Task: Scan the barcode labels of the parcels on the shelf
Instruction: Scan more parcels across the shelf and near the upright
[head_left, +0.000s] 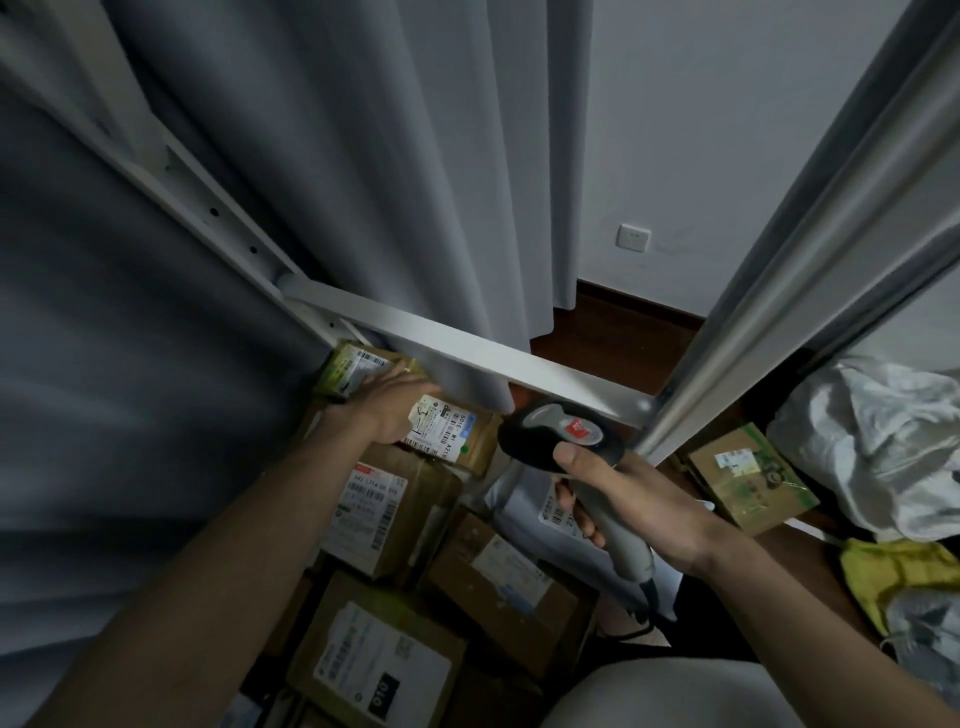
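Several brown cardboard parcels with white barcode labels are lying packed together on the low shelf, filling the picture from the centre down to six o'clock, while a white metal shelf frame is crossing above them and a pale grey curtain is hanging at twelve o'clock. At four o'clock, outside the frame, one more flat cardboard box with green print is resting beside a crumpled white plastic bag. Scanning well here, in my judgement, is calling for the scanner window to be tilted down at one label at a time, held steady and apart from it, with the free hand turning or flattening the box so the bars are facing up and unshadowed by the frame. The left hand, reaching toward eleven o'clock of centre, is lying flat with fingers spread loosely, resting across the small yellowish box and touching the edge of the labelled carton just beside it. The right hand, at three o'clock of centre, is wrapping closed around the grey handle of the black-headed handheld barcode scanner, thumb lying over the head, its nose pointing toward the labelled carton.
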